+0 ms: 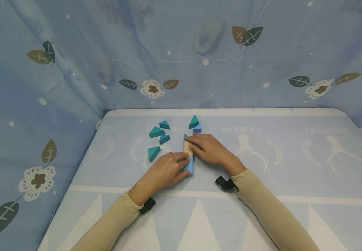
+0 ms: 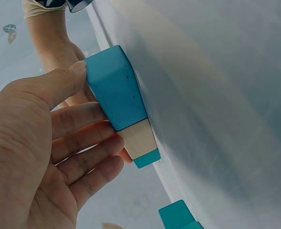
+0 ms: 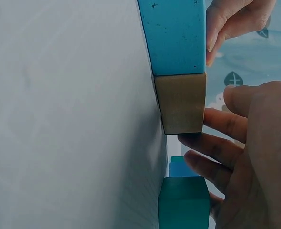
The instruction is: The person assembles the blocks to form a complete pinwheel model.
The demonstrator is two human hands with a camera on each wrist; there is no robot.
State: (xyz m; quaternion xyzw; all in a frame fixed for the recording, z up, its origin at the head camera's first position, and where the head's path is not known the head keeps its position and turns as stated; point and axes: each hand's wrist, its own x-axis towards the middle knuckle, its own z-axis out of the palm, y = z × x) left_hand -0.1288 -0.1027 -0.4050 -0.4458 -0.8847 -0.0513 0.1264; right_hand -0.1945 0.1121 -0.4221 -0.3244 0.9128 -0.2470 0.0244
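A light blue block [image 1: 190,168], a plain wood block [image 1: 186,148] and a small teal block [image 2: 146,158] lie end to end in a line on the table. My left hand [image 1: 168,169] is at the left side of the blue block. Its thumb touches the near corner, and the other fingers extend loosely along the side toward the wood block [image 2: 138,137]. From the right, my right hand [image 1: 210,148] reaches the wood and teal blocks, fingertips right at their side. In the right wrist view its thumb stands away from the wood block [image 3: 182,105].
Several teal triangular blocks [image 1: 154,152] lie scattered to the left of the line. Behind it, on the right, are a green triangular block [image 1: 194,121] and a small blue block [image 1: 197,128]. A patterned curtain [image 1: 181,52] hangs behind the table [image 1: 262,216].
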